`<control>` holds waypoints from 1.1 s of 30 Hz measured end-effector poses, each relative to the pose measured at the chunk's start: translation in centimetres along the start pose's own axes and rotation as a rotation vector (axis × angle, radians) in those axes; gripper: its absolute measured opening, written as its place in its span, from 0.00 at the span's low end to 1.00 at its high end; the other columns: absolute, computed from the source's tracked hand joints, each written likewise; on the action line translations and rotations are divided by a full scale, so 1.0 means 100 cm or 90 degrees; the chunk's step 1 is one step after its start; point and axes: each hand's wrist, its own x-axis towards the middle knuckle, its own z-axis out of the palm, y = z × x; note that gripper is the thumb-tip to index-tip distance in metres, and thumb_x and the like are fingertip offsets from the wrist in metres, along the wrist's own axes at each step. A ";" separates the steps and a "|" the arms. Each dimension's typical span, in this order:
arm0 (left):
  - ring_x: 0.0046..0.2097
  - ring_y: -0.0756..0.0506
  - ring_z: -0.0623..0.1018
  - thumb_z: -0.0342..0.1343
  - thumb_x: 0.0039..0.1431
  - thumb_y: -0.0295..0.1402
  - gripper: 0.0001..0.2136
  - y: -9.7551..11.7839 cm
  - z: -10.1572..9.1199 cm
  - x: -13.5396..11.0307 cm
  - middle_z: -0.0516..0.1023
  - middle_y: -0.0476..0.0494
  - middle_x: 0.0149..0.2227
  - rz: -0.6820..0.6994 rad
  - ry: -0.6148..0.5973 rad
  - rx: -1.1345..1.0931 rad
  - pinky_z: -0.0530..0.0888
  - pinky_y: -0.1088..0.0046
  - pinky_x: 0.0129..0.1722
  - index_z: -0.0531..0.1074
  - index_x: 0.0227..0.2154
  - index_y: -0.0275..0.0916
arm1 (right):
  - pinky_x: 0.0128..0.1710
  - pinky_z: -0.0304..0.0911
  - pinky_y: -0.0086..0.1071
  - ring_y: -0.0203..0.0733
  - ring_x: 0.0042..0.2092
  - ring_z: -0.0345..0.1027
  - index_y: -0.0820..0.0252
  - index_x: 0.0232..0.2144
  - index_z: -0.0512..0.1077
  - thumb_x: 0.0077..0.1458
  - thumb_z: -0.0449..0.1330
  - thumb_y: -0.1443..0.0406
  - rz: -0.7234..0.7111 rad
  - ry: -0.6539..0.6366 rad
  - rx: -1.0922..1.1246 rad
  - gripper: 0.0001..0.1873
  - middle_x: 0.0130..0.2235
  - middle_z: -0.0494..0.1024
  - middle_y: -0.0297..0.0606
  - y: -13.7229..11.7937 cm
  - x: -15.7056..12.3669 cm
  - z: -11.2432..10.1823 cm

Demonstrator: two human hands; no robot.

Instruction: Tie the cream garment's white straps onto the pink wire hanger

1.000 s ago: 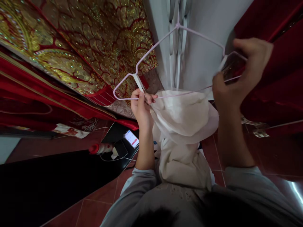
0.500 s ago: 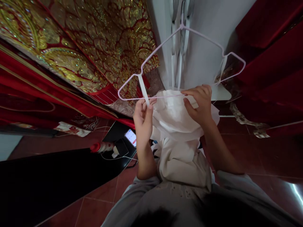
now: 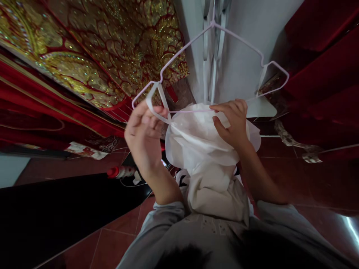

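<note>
A pale pink wire hanger (image 3: 238, 39) hangs in front of me with a white garment (image 3: 202, 142) bunched under its bottom bar. My left hand (image 3: 144, 134) is closed on the garment's white strap (image 3: 154, 102), which loops over the hanger's left shoulder. My right hand (image 3: 232, 121) grips the top of the white fabric at the bottom bar, thumb underneath. A second white strap (image 3: 262, 76) runs over the hanger's right shoulder.
Red garments with gold embroidery (image 3: 92, 48) hang at the left, dark red velvet (image 3: 322, 74) at the right. A white pillar (image 3: 241, 22) stands behind the hanger. Below lie a red tiled floor (image 3: 294, 179), a black surface (image 3: 56, 213) and a red-capped item (image 3: 117, 172).
My left hand has moved up and left, pulling the strap into a loop at the hanger's left shoulder. My right hand came down from the right shoulder to the fabric earlier and stays there.
</note>
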 end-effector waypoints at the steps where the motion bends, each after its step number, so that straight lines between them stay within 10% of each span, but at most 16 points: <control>1: 0.53 0.43 0.84 0.55 0.73 0.43 0.12 0.006 -0.002 0.008 0.85 0.45 0.45 -0.020 -0.004 -0.026 0.78 0.64 0.59 0.80 0.47 0.44 | 0.65 0.59 0.54 0.46 0.47 0.71 0.48 0.50 0.75 0.66 0.56 0.61 0.000 -0.004 -0.005 0.13 0.42 0.80 0.35 0.000 -0.001 -0.001; 5: 0.72 0.48 0.67 0.26 0.79 0.34 0.30 0.013 -0.016 0.034 0.82 0.56 0.58 -0.003 0.007 -0.056 0.67 0.65 0.71 0.79 0.48 0.48 | 0.65 0.59 0.54 0.47 0.48 0.72 0.47 0.50 0.76 0.65 0.56 0.61 0.002 -0.018 -0.035 0.14 0.42 0.81 0.35 -0.001 -0.003 -0.003; 14: 0.72 0.38 0.67 0.64 0.63 0.31 0.15 -0.055 -0.037 0.040 0.80 0.51 0.61 0.066 0.095 0.023 0.63 0.57 0.73 0.79 0.52 0.48 | 0.67 0.58 0.58 0.50 0.50 0.72 0.47 0.51 0.76 0.65 0.56 0.61 -0.007 0.017 -0.066 0.14 0.45 0.82 0.37 0.003 -0.004 -0.004; 17: 0.69 0.40 0.72 0.67 0.60 0.31 0.13 -0.054 -0.031 0.036 0.83 0.49 0.57 0.030 0.134 -0.032 0.64 0.61 0.72 0.81 0.48 0.46 | 0.68 0.57 0.58 0.50 0.52 0.72 0.46 0.52 0.75 0.65 0.57 0.60 -0.015 0.009 -0.042 0.15 0.46 0.81 0.37 -0.003 -0.006 -0.002; 23: 0.48 0.40 0.86 0.64 0.65 0.47 0.15 -0.040 0.014 0.008 0.85 0.40 0.40 -0.150 -0.076 -0.077 0.80 0.61 0.55 0.79 0.41 0.40 | 0.68 0.56 0.58 0.51 0.53 0.72 0.46 0.56 0.73 0.65 0.58 0.60 -0.028 -0.002 -0.023 0.18 0.48 0.80 0.38 -0.018 -0.005 -0.005; 29: 0.42 0.43 0.85 0.64 0.67 0.45 0.14 -0.044 0.034 0.005 0.74 0.48 0.29 -0.165 -0.007 -0.109 0.82 0.66 0.48 0.72 0.32 0.42 | 0.59 0.65 0.61 0.58 0.55 0.69 0.45 0.57 0.72 0.64 0.61 0.57 0.042 0.277 -0.033 0.20 0.50 0.75 0.44 0.008 -0.012 -0.027; 33: 0.39 0.45 0.83 0.62 0.69 0.46 0.14 -0.051 0.038 0.004 0.71 0.50 0.26 -0.150 -0.007 -0.102 0.81 0.69 0.44 0.71 0.33 0.42 | 0.55 0.66 0.61 0.63 0.56 0.67 0.48 0.63 0.68 0.61 0.65 0.54 0.096 0.273 -0.058 0.30 0.56 0.71 0.51 0.031 -0.012 -0.038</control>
